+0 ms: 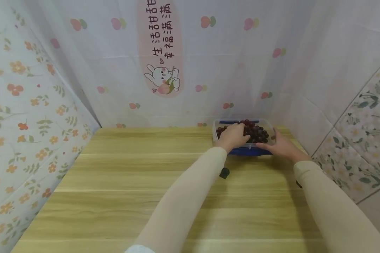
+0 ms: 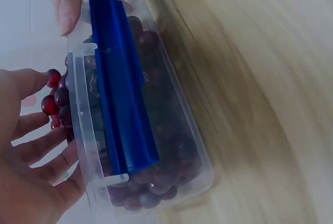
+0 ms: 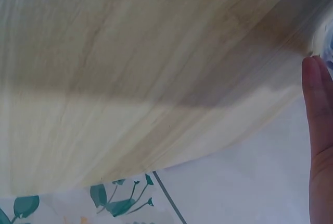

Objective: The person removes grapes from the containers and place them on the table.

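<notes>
Two bare hands are at a clear plastic snap-lock container [image 2: 200, 172] of dark red grapes [image 1: 257, 133]. The left hand [image 1: 232, 137] reaches over the rim, its fingers spread and loosely bent around the fruit; its thumb is at a red grape, though I cannot tell whether it pinches any. The grapes lie beneath and just right of that hand, some heaped above the rim, others showing through the wall below. Right of this hold, the right hand [image 1: 280, 144] spans the container's near right corner, thumb parted from its straightened fingers. A blue locking flap [image 2: 122, 88] juts from the near side, below both hands, over the wood-grain tabletop [image 1: 130, 196].

For a good result, the right hand should brace the corner lightly, since the thin wall may flex. The left should handle the bunch gently with several fingertips; squeezing single grapes could burst or detach them.
</notes>
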`<act>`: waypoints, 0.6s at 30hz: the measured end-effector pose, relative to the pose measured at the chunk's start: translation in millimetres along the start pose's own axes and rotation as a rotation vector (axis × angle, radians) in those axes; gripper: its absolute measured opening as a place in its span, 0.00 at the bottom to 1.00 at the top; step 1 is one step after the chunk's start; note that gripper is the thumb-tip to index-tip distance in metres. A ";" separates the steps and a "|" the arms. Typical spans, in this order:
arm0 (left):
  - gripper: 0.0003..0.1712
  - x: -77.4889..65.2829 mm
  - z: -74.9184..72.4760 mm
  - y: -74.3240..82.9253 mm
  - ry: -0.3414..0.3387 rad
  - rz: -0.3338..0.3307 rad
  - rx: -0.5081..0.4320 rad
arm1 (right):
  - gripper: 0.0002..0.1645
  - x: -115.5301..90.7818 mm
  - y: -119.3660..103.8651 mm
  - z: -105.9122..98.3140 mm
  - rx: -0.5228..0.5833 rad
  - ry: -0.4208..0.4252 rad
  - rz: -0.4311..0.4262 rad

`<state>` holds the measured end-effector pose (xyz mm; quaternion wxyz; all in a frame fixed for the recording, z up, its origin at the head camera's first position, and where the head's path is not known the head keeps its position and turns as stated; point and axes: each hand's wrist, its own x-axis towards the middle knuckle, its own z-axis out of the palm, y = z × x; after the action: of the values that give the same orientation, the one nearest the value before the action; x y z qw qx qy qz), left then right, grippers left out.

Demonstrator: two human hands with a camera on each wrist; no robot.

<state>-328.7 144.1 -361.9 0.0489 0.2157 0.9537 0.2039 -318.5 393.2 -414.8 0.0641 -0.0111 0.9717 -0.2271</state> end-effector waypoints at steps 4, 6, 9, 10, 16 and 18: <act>0.37 -1.3 2.5 2.3 -0.036 -0.017 -0.048 | 0.81 -1.0 2.7 -1.1 -0.003 -0.017 -0.004; 0.38 -1.7 4.8 2.8 -0.048 -0.033 -0.083 | 0.80 -3.8 3.6 -1.9 -0.011 -0.021 -0.011; 0.38 -2.8 6.9 3.5 -0.047 -0.058 -0.121 | 0.79 -7.5 5.6 -3.1 -0.026 -0.029 -0.022; 0.38 -3.1 7.2 3.9 -0.040 -0.073 -0.125 | 0.79 -8.6 5.8 -3.3 -0.034 -0.028 -0.024; 0.36 -4.7 4.3 5.8 -0.005 -0.143 -0.113 | 0.78 -11.5 3.1 -2.5 -0.034 -0.038 -0.027; 0.34 -4.2 3.6 4.7 -0.003 -0.148 -0.123 | 0.79 -10.4 2.1 -1.7 -0.027 -0.043 -0.025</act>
<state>-322.5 147.4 -363.2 0.0784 0.1413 0.9527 0.2574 -308.4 396.3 -413.0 0.0822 -0.0291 0.9729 -0.2143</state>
